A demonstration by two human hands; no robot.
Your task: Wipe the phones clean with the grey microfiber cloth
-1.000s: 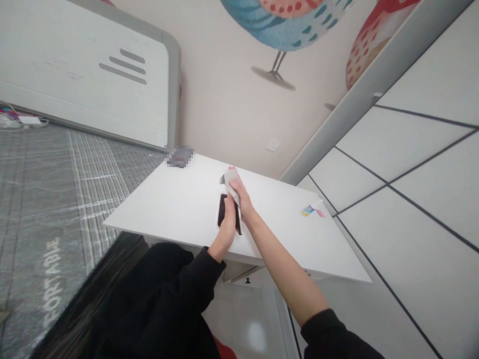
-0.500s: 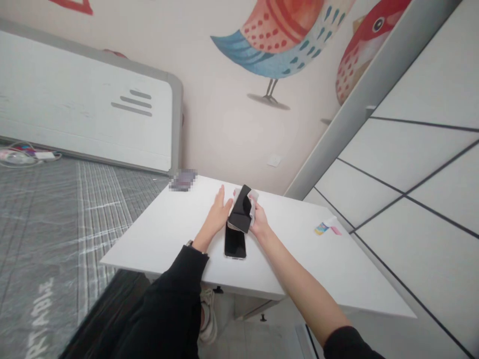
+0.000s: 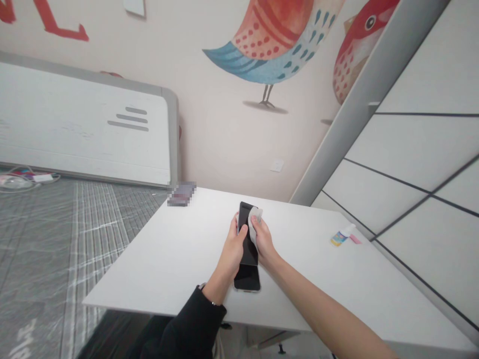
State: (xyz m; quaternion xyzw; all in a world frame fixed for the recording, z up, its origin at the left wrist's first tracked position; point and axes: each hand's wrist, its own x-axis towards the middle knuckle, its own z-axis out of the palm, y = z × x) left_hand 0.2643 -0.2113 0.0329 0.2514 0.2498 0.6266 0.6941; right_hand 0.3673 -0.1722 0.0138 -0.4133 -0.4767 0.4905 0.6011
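Observation:
My left hand (image 3: 232,249) is closed around the left side of a black phone (image 3: 248,255), its thumb lying on the dark face. Between the fingers of my right hand (image 3: 265,240) is a whitish cloth (image 3: 255,213), folded over the phone's right edge and touching its face. A second phone (image 3: 247,279), screen up, lies on the white table (image 3: 179,254), partly covered from my view by the held one.
A small bottle with a white cap (image 3: 340,236) lies at the table's right, beside a pink item (image 3: 355,239). A pixelated object (image 3: 181,193) sits at the far left corner. A bed (image 3: 75,134) and a wall stand behind; white panels (image 3: 422,209) rise on the right.
My left hand, open beside the phone before, has closed on it. The held phone has turned more upright in view, and the cloth stays in my right hand. The camera view has shifted.

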